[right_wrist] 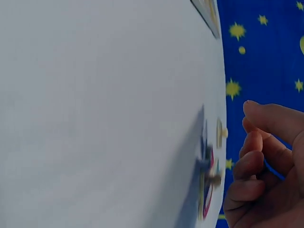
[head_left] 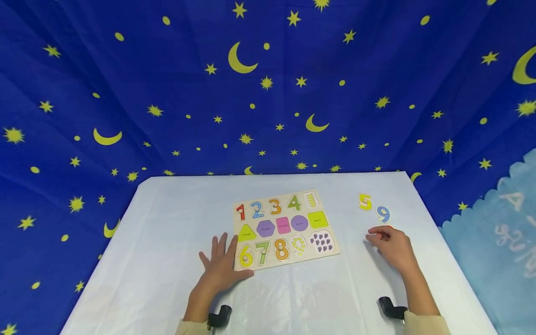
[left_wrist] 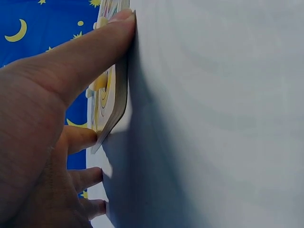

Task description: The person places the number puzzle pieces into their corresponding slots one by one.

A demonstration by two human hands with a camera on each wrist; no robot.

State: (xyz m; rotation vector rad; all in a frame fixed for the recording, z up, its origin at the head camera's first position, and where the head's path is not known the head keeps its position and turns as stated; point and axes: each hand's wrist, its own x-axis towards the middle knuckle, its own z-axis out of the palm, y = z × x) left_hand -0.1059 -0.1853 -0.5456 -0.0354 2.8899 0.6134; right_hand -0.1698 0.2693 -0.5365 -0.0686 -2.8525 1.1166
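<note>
A wooden number puzzle board (head_left: 268, 226) lies flat, with number pieces and coloured shapes in it and three recesses showing small printed pictures. My left hand (head_left: 218, 270) spreads its straight fingers around the board's near left corner, thumb along the front edge. In the left wrist view the thumb (left_wrist: 90, 52) presses against that edge. To the right of the board, my right hand (head_left: 391, 246) hovers over a mostly hidden red piece (head_left: 390, 227). Its fingers are loosely bent, and the right wrist view shows nothing between them. A blue 9 (head_left: 383, 214) and a yellow 5 (head_left: 365, 202) lie just beyond.
The white table (head_left: 176, 209) meets a blue curtain (head_left: 268, 93) with moons and stars at its back edge. Black wrist mounts (head_left: 220, 316) are worn on both forearms. Knobs stand up from the loose pieces (right_wrist: 213, 179) in the right wrist view.
</note>
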